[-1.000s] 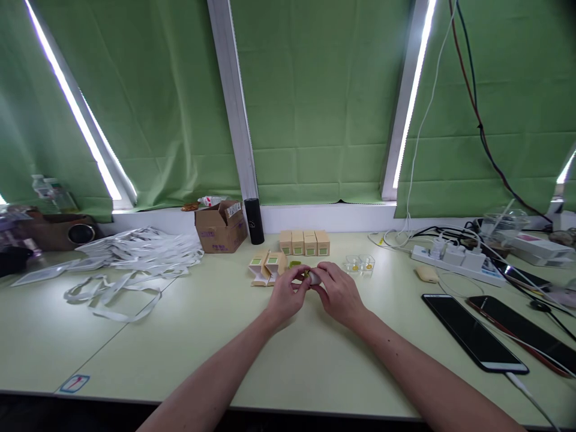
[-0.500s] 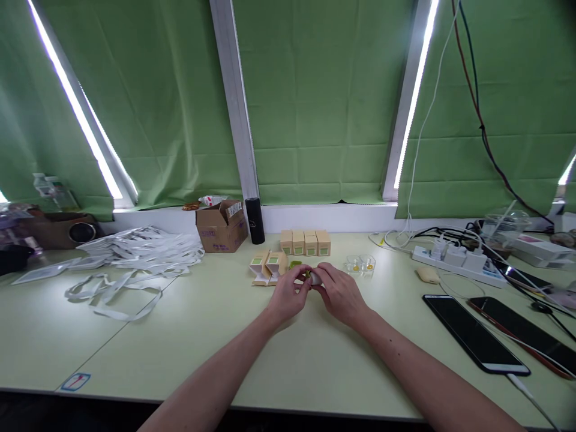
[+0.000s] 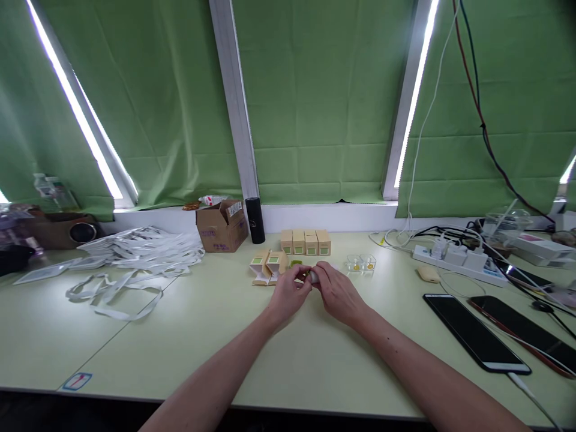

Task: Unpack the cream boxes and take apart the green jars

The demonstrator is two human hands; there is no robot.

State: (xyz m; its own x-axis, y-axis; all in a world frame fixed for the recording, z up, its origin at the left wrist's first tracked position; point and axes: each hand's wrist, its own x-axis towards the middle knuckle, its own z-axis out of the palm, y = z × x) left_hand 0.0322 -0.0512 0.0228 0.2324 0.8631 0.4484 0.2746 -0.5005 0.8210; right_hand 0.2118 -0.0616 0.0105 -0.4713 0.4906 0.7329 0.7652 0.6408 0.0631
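My left hand point(image 3: 288, 292) and my right hand point(image 3: 338, 290) meet over the middle of the pale green table point(image 3: 189, 336), fingers pinched together on a small pale object point(image 3: 314, 276) between them. Its shape is mostly hidden by my fingers. Just beyond the hands lie two opened tan boxes with green labels point(image 3: 267, 266). Behind those stands a row of several closed tan boxes point(image 3: 306, 242). Two small clear cups with yellow bits point(image 3: 360, 263) sit to the right of my right hand.
A brown cardboard box point(image 3: 220, 227) and a black cylinder point(image 3: 254, 220) stand at the back. A heap of white straps point(image 3: 130, 255) covers the left. On the right are a power strip point(image 3: 459, 259) with cables and two dark phones point(image 3: 477, 333).
My hands have stayed in place with only slight finger movement on the small object. Nothing else has moved.
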